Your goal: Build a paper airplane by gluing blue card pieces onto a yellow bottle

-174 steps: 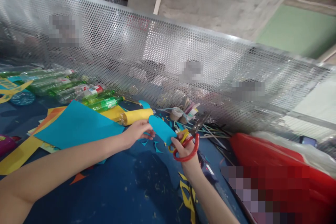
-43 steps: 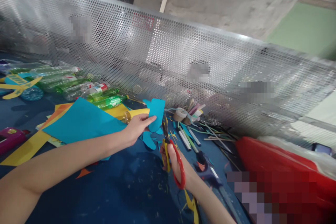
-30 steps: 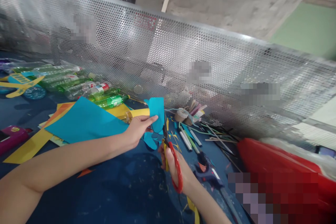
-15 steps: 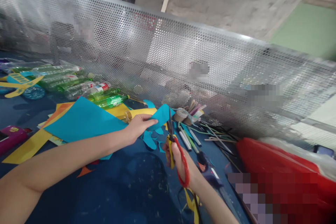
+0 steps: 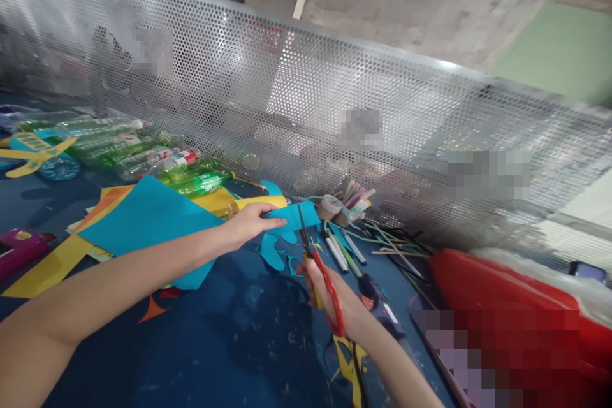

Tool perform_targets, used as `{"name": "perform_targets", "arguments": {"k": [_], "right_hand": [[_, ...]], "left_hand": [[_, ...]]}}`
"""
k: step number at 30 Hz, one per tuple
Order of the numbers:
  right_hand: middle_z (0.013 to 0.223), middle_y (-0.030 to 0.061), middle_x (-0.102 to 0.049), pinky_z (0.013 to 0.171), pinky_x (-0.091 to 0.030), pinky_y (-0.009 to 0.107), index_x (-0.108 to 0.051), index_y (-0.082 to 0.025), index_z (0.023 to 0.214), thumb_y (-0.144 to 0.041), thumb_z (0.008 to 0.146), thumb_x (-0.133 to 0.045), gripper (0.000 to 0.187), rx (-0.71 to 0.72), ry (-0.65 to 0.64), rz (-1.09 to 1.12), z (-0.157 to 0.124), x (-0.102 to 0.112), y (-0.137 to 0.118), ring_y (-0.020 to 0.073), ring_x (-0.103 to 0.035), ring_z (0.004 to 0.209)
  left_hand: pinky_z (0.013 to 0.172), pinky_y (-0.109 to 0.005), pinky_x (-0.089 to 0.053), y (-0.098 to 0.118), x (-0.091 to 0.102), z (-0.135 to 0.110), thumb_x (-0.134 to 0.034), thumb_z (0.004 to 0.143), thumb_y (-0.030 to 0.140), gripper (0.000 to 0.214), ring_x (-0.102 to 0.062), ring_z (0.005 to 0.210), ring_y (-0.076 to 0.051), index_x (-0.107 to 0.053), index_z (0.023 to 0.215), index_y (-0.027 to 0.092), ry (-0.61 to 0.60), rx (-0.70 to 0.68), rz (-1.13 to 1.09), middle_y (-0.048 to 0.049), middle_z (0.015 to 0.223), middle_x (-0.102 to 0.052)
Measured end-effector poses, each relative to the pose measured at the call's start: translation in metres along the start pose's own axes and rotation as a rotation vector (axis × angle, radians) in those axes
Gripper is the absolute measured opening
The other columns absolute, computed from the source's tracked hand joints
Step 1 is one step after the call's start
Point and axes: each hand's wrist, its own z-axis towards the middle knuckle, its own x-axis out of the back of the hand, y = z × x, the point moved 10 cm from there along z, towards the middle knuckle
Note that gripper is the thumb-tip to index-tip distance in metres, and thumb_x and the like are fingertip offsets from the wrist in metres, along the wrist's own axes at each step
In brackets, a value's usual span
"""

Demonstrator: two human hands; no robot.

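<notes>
My left hand (image 5: 249, 224) pinches a small piece of blue paper (image 5: 297, 217) and holds it nearly flat above the dark blue table (image 5: 229, 357). My right hand (image 5: 329, 296) grips red-and-yellow-handled scissors (image 5: 319, 273). Their blades point up and away and meet the near edge of the paper piece. Blue offcuts (image 5: 273, 251) lie on the table just below the paper. A large blue sheet (image 5: 153, 222) lies under my left forearm.
Green plastic bottles (image 5: 143, 162) lie in a row at the back left, against a perforated metal screen (image 5: 306, 108). Yellow and orange sheets (image 5: 52, 261) spread at left. Pens, sticks and tape rolls (image 5: 349, 217) sit at centre back. A red box (image 5: 507, 306) stands at right.
My left hand has turned the blue piece from upright to nearly flat. The scissors have shifted slightly left and the blades now meet the piece's near edge.
</notes>
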Motion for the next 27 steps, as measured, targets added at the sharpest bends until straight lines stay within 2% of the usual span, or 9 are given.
{"name": "perform_targets", "arguments": {"k": [4, 8, 13, 18, 27], "right_hand": [[0.060, -0.0007, -0.050, 0.054, -0.045, 0.028, -0.056, -0.019, 0.083, -0.062, 0.085, -0.024, 0.053, -0.034, -0.065, 0.059, -0.001, -0.007, 0.002, 0.0155, -0.049, 0.055], [0.060, -0.0008, -0.049, 0.053, -0.044, 0.028, -0.055, -0.019, 0.085, -0.061, 0.086, -0.023, 0.053, -0.042, -0.078, 0.038, -0.002, -0.008, 0.003, 0.0155, -0.049, 0.055], [0.060, -0.0012, -0.048, 0.055, -0.042, 0.029, -0.051, -0.019, 0.081, -0.059, 0.087, -0.019, 0.052, -0.016, -0.073, -0.008, -0.001, -0.005, 0.003, 0.0162, -0.050, 0.056], [0.057, -0.0015, -0.049, 0.056, -0.041, 0.029, -0.051, -0.020, 0.081, -0.059, 0.088, -0.018, 0.052, -0.016, -0.076, -0.031, -0.001, -0.005, 0.004, 0.0167, -0.051, 0.056], [0.060, -0.0001, -0.052, 0.057, -0.044, 0.029, -0.057, -0.019, 0.085, -0.061, 0.086, -0.021, 0.056, -0.023, -0.068, -0.007, -0.002, -0.006, -0.002, 0.0164, -0.050, 0.056]], "left_hand": [[0.063, -0.025, -0.040, 0.002, 0.000, 0.000, -0.068, 0.066, 0.032, 0.019, -0.055, 0.070, -0.015, -0.067, 0.078, 0.017, 0.009, 0.003, -0.014, -0.0022, 0.078, -0.065], [0.060, -0.023, -0.039, -0.007, -0.003, 0.000, -0.068, 0.066, 0.033, 0.024, -0.054, 0.067, -0.012, -0.066, 0.084, 0.017, -0.021, 0.085, -0.064, -0.0013, 0.079, -0.064], [0.069, -0.025, -0.042, -0.017, -0.003, 0.000, -0.068, 0.065, 0.036, 0.033, -0.057, 0.084, -0.015, -0.065, 0.094, 0.020, -0.031, 0.180, -0.084, -0.0028, 0.097, -0.065], [0.073, -0.028, -0.044, -0.015, -0.006, 0.000, -0.067, 0.067, 0.035, 0.031, -0.059, 0.087, -0.016, -0.065, 0.095, 0.022, -0.058, 0.154, -0.133, -0.0034, 0.098, -0.066], [0.063, -0.025, -0.045, -0.013, -0.009, 0.000, -0.069, 0.068, 0.032, 0.025, -0.060, 0.070, -0.013, -0.067, 0.088, 0.017, -0.069, 0.121, -0.204, -0.0040, 0.084, -0.067]]}}
